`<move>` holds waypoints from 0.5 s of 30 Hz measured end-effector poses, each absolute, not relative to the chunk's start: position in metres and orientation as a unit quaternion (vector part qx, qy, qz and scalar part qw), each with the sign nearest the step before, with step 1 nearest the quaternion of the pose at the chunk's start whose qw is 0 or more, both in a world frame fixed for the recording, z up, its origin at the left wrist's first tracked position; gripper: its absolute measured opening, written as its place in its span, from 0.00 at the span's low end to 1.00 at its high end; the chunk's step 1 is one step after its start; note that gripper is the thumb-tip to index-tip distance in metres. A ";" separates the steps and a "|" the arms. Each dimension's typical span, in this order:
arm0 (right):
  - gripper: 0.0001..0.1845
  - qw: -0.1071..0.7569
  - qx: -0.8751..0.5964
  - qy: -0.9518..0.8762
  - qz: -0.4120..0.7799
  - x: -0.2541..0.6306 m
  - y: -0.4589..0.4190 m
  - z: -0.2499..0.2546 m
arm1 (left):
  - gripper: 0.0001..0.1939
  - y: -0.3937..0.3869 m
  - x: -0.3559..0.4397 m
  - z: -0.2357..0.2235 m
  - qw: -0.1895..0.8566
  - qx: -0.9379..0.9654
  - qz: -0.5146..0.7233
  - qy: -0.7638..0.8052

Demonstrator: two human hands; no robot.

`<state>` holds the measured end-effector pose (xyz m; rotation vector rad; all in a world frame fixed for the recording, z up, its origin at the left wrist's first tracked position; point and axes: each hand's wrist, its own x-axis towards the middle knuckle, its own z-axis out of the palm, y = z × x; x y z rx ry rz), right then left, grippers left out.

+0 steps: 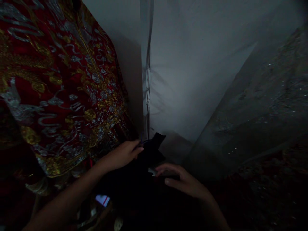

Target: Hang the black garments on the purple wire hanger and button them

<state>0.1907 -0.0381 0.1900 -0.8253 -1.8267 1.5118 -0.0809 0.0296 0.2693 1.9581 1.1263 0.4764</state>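
The scene is very dark. A black cloth garment [134, 179] spreads in front of me, with a pointed edge rising against the wall. My left hand [124, 155] is closed at its upper left edge, thumb and fingers pinching the fabric. Lower and to the right, my right hand [181, 179] hovers over or rests on the black cloth, its thumb apart from the curved fingers. A small whitish piece [152, 171], perhaps a tag, lies at the fingertips of that hand. Whether the fingers touch it is unclear.
A red garment [72, 96] with gold and silver embroidery hangs at the left. Sheer beaded fabric [252, 106] slopes down the right side. Behind is a pale wall [192, 64] with a vertical strip [145, 64]. A small lit white item [103, 200] shows at the lower left.
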 end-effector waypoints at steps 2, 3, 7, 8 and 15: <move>0.20 0.337 -0.335 -0.664 0.578 0.197 -0.039 0.176 | 0.12 0.034 -0.086 0.282 0.282 0.797 0.279 0.456; 0.20 0.348 -0.345 -0.649 0.582 0.200 -0.040 0.169 | 0.12 0.040 -0.088 0.290 0.249 0.796 0.317 0.452; 0.20 0.363 -0.356 -0.608 0.609 0.204 -0.048 0.151 | 0.16 0.087 -0.090 0.328 0.194 0.783 0.399 0.435; 0.19 0.362 -0.353 -0.604 0.616 0.204 -0.051 0.149 | 0.16 0.102 -0.089 0.337 0.204 0.778 0.399 0.440; 0.21 0.349 -0.312 -0.600 0.648 0.189 -0.062 0.153 | 0.11 0.160 -0.049 0.376 0.307 0.765 0.344 0.451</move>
